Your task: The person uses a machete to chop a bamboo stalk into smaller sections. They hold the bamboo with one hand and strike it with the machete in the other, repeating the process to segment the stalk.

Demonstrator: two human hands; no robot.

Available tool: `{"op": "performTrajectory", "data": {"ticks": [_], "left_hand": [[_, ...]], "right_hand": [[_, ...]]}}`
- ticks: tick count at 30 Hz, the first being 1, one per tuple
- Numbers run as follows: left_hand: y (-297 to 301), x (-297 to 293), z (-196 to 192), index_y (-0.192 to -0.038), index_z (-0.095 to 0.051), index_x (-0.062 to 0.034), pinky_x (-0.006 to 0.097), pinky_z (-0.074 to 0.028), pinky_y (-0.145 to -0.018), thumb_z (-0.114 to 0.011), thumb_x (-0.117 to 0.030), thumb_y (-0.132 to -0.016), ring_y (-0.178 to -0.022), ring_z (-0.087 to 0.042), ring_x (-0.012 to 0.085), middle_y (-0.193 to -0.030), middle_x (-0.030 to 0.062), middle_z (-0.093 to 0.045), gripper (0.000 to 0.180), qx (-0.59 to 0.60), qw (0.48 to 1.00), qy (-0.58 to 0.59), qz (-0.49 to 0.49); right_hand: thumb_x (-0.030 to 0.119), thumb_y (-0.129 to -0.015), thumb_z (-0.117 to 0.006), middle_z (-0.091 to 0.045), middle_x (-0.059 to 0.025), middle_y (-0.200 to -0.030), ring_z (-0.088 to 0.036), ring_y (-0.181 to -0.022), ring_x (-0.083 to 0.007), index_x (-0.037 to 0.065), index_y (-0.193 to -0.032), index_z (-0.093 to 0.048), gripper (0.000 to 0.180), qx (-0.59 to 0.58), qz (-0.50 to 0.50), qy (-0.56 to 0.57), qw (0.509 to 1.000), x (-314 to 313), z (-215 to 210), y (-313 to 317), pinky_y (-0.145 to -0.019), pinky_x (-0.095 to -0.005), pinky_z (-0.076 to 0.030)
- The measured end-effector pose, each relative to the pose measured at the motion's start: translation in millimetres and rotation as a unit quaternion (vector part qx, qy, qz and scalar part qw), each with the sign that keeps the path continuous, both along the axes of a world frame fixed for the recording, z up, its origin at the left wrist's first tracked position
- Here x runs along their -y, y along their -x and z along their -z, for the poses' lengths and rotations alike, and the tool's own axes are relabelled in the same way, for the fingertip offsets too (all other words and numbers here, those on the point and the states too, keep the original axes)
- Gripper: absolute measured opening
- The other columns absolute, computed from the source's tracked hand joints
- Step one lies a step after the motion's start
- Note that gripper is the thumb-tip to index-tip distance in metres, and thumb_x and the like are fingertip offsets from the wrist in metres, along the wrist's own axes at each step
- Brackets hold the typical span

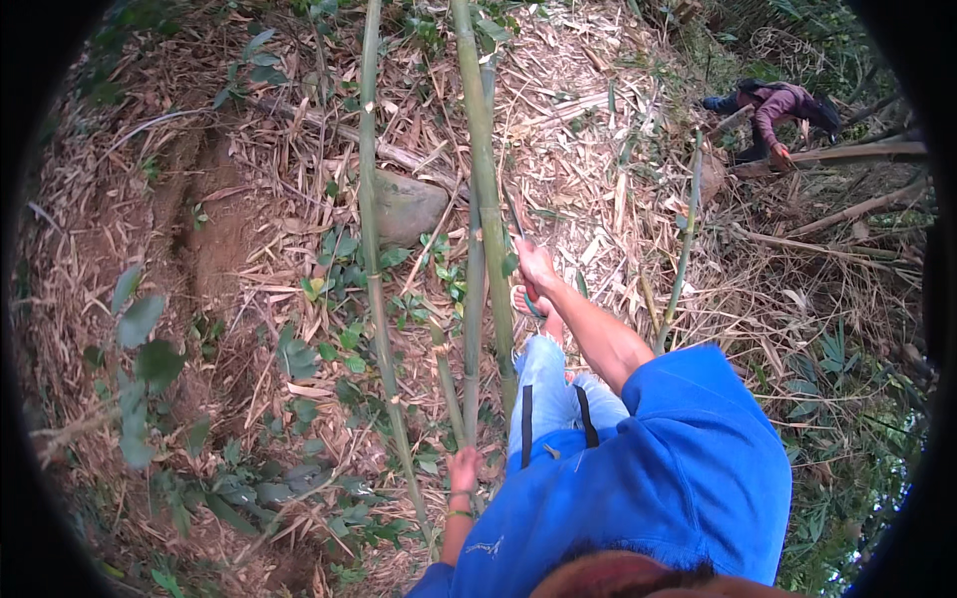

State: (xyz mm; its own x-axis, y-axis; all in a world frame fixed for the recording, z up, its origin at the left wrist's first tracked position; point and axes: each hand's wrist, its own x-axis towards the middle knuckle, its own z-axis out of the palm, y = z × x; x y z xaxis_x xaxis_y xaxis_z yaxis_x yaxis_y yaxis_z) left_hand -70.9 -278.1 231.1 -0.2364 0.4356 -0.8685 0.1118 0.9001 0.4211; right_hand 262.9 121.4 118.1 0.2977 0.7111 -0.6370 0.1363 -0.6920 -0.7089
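Three tall green bamboo stems (482, 169) rise before me, a rounded grey rock (411, 207) showing between them amid dry tan leaf litter (568, 60). At upper right, a bent co-worker (780, 105) in a maroon top reaches to a brown pole (857, 153). The pale mark (486, 547) on my blue cloth shirt (638, 478) is unreadably small. My arm stretches forward, right hand (535, 264) clenched on a thin dark-bladed tool (514, 212) beside the thickest stem; my left hand (464, 470) is low at a short green stem (448, 389), whether closed I cannot tell.
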Motion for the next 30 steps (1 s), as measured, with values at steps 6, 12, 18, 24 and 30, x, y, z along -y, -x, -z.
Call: {"op": "performTrajectory", "data": {"ticks": [6,12,18,24,30], "left_hand": [[-25,-8,-23,-0.122,-0.057,-0.0045,0.026,-0.049,-0.069,-0.058,-0.026,-0.096,-0.086,-0.065,0.0148,-0.098,0.0063,-0.069,0.034,0.018,0.989,0.124,-0.080],[-42,-49,-50,-0.116,-0.056,-0.0052,0.027,-0.050,-0.069,-0.058,-0.031,-0.095,-0.086,-0.066,0.0161,-0.099,0.0076,-0.067,0.034,-0.019,0.983,0.138,-0.123],[-99,-58,-38,-0.119,-0.056,-0.0062,0.027,-0.050,-0.070,-0.056,-0.030,-0.096,-0.085,-0.065,0.0167,-0.104,0.0082,-0.066,0.033,-0.043,0.958,0.097,-0.266],[-158,-23,-7,-0.119,-0.058,-0.0125,0.029,-0.049,-0.066,-0.057,-0.027,-0.095,-0.084,-0.063,0.0164,-0.104,0.0069,-0.066,0.028,-0.008,0.982,0.135,-0.133],[-192,-58,-33,-0.122,-0.055,-0.0086,0.030,-0.050,-0.069,-0.056,-0.028,-0.096,-0.092,-0.064,0.0189,-0.103,0.0084,-0.066,0.032,0.043,0.956,0.157,-0.245]], "right_hand": [[0.052,-0.097,-0.044,-0.062,-0.0137,-0.062,-0.062,-0.054,-0.0247,0.001,-0.092,-0.065,0.056,-0.099,0.079,0.018,0.992,-122,17,23,-0.053,-0.0398,-0.050],[0.046,-0.100,-0.045,-0.044,-0.0027,-0.052,-0.042,-0.039,-0.0172,0.005,-0.077,-0.052,0.047,-0.261,0.069,0.209,0.940,-124,57,1,-0.041,-0.0348,-0.040],[0.053,-0.098,-0.046,-0.043,0.0031,-0.050,-0.036,-0.037,-0.0083,0.009,-0.072,-0.049,0.051,-0.358,-0.053,0.258,0.896,-129,56,-84,-0.034,-0.0271,-0.031],[0.053,-0.100,-0.040,-0.047,-0.0036,-0.052,-0.043,-0.039,-0.0153,0.008,-0.071,-0.051,0.054,-0.183,-0.153,0.256,0.937,-170,46,-70,-0.041,-0.0328,-0.039],[0.051,-0.099,-0.045,-0.043,-0.0001,-0.054,-0.041,-0.042,-0.0121,0.010,-0.078,-0.049,0.046,-0.296,0.022,0.113,0.948,-194,-23,-84,-0.040,-0.0286,-0.035]]}}
